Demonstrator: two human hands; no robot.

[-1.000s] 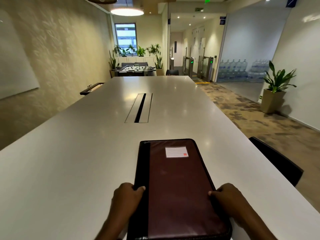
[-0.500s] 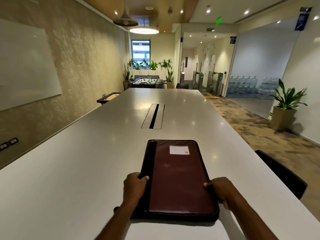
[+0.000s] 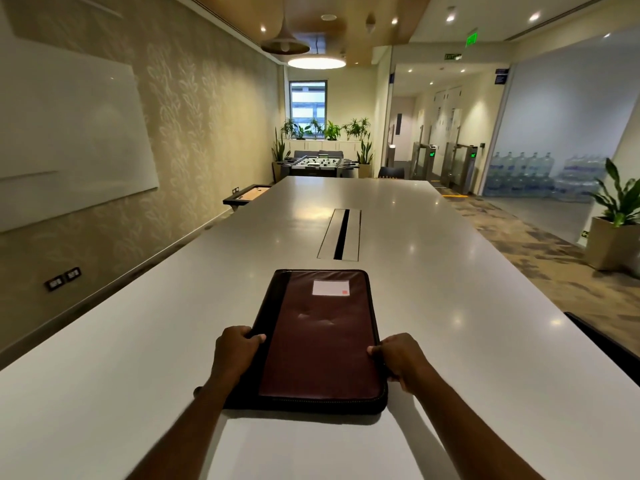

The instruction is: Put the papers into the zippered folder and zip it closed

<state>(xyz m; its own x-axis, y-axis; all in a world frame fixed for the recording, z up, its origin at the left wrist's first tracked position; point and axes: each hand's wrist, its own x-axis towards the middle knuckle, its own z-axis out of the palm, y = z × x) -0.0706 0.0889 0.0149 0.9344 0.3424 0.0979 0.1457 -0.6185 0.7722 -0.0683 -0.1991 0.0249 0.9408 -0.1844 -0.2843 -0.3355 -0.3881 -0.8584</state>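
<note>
Long and white, the glossy conference table [image 3: 433, 271] carries a closed maroon leather zippered folder with a black spine [image 3: 318, 341] lying flat near its front edge. Left hand [image 3: 237, 351] grips the folder's spine side, thumb on top. Right hand [image 3: 401, 358] clamps the opposite edge, the two hands apart.

I see a long glossy white table [image 3: 450, 306], a white wallboard [image 3: 69, 133] left, a round glowing ceiling lamp [image 3: 316, 60] far.

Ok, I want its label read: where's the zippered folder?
Head view, centre: the zippered folder lies on the table, between the left hand and right hand gripping its sides, the cable slot beyond.
</note>
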